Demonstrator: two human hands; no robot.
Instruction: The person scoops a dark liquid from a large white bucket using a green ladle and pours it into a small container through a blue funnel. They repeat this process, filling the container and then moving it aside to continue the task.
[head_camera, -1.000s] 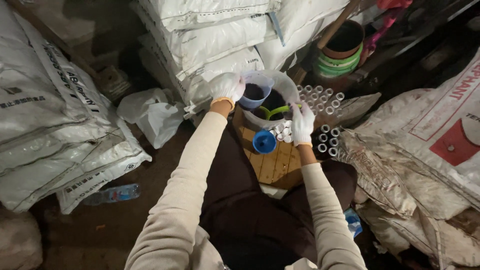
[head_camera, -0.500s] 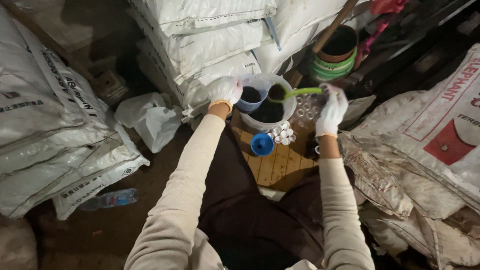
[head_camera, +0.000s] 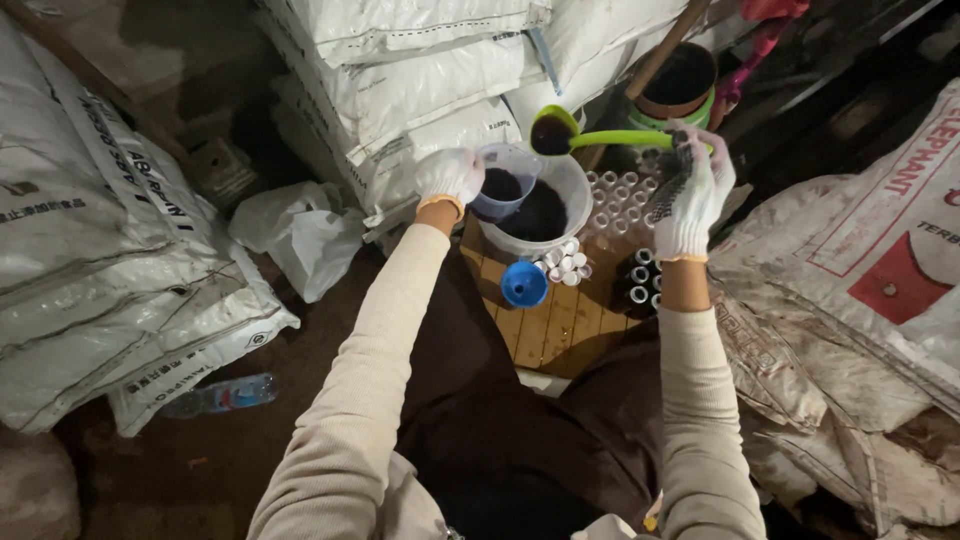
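Observation:
My gloved left hand (head_camera: 449, 174) grips a small clear jug (head_camera: 505, 180) holding dark liquid, held over a white bucket (head_camera: 575, 190) of dark liquid. My gloved right hand (head_camera: 697, 190) holds the handle of a green ladle (head_camera: 590, 137); its bowl, full of dark liquid, hangs just above and right of the jug. Below the bucket, a blue funnel (head_camera: 524, 284) and a cluster of small white caps (head_camera: 564, 263) lie on a wooden board (head_camera: 560, 320). Rows of small clear bottles (head_camera: 620, 195) stand right of the bucket, some dark-filled (head_camera: 640, 280).
Stacked white sacks (head_camera: 420, 70) rise behind the bucket and more lie at left (head_camera: 100, 260) and right (head_camera: 880, 260). A crumpled white plastic bag (head_camera: 300, 230), a plastic bottle (head_camera: 215, 395) on the floor, and a green-rimmed bucket (head_camera: 680, 85) with a stick are nearby.
My right hand has lifted the green ladle out of the bucket and brought it up over the jug. My left hand keeps holding the jug at the bucket.

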